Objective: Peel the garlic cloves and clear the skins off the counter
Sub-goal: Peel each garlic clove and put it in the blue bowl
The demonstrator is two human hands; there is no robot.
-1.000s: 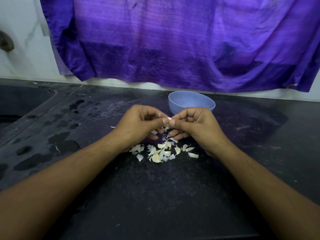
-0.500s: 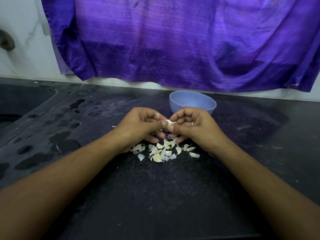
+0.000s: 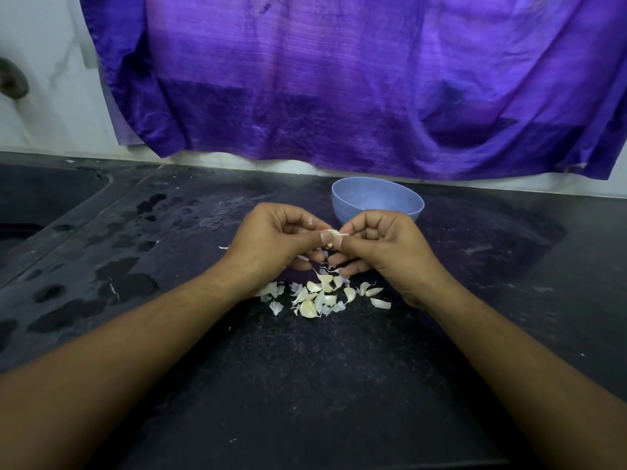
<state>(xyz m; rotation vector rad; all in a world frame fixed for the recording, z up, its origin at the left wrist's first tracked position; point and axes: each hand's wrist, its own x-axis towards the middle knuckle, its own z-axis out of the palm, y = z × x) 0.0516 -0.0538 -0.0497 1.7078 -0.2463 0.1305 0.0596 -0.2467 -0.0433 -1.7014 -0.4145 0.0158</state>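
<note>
A small garlic clove (image 3: pixel 334 234) is pinched between the thumbs and fingertips of both hands, held just above the counter. My left hand (image 3: pixel 278 237) grips it from the left with curled fingers; my right hand (image 3: pixel 380 244) grips it from the right. Below the hands lies a pile of garlic cloves and papery skins (image 3: pixel 322 295) on the dark counter (image 3: pixel 305 385). A light blue bowl (image 3: pixel 403 205) stands just behind my right hand; its inside is only partly visible.
A purple cloth (image 3: pixel 339 79) hangs on the wall behind the counter. Wet patches (image 3: pixel 125 283) spot the counter's left side, where a sink recess (image 3: pixel 40 201) drops away. A stray skin flake (image 3: pixel 224 247) lies left of my left hand.
Both hands have risen slightly with the clove and keep working at it; a strand of skin hangs below the fingers. The pile and bowl have not moved.
</note>
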